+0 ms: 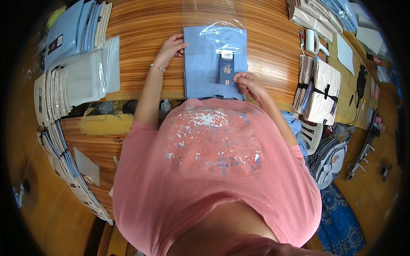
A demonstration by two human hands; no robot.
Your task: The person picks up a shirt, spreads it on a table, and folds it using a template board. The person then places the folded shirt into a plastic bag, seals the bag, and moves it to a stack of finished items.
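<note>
A folded light-blue shirt [200, 64] lies flat on the table in front of me, inside a clear plastic bag [213, 10] whose empty end stretches away past the shirt. A dark navy hang tag [226, 71] with a white label at its top rests on the shirt's right half. My left hand [172, 48] has its curled fingers at the bag's left edge, gripping it near the far corner. Beside the tag's lower end, my right hand [250, 84] pinches the bag's right side, with thumb and fingertips together.
Bagged blue shirts [68, 32] and a stack of bagged pale garments [53, 94] stand at the left. On the right are a white lint roller [316, 42], a tied garment bundle [324, 87] and more folded packs [314, 19]. A white plastic chair [313, 136] is at the lower right.
</note>
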